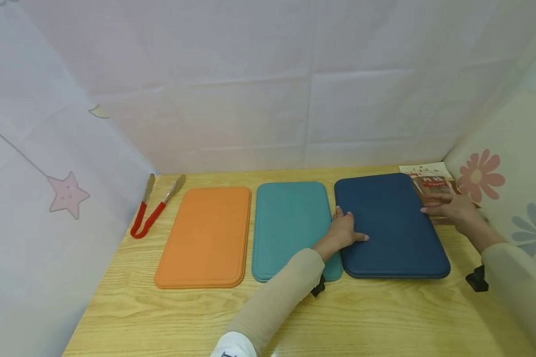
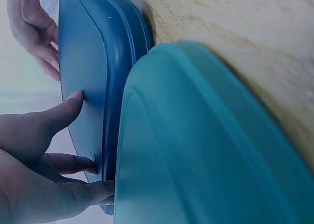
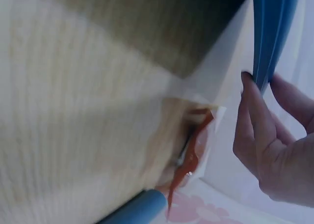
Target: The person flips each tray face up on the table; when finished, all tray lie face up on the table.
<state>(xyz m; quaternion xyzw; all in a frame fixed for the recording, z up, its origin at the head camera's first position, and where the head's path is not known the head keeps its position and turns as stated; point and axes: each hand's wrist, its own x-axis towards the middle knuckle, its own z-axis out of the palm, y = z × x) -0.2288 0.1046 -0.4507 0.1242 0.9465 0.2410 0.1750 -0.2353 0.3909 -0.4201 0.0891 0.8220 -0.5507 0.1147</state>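
A dark blue cutting board point(image 1: 386, 238) with rounded corners lies at the right of the row. My right hand point(image 1: 453, 210) pinches its right edge between thumb and fingers, and in the right wrist view that edge stands raised over the table. At the opposite edge is my left hand point(image 1: 341, 233), thumb laid on the top face and fingers around the rim beside the teal board point(image 1: 290, 228). A brown and white food packet point(image 1: 422, 171) lies behind the right hand, partly covered by it and the blue board.
An orange board point(image 1: 205, 238) lies left of the teal one. Red-handled tongs point(image 1: 154, 213) rest spread at the far left. Low in the right wrist view, a blue round-ended thing point(image 3: 140, 209) lies near the packet. Printed cloth walls point(image 1: 250, 99) border the wooden table point(image 1: 183, 317).
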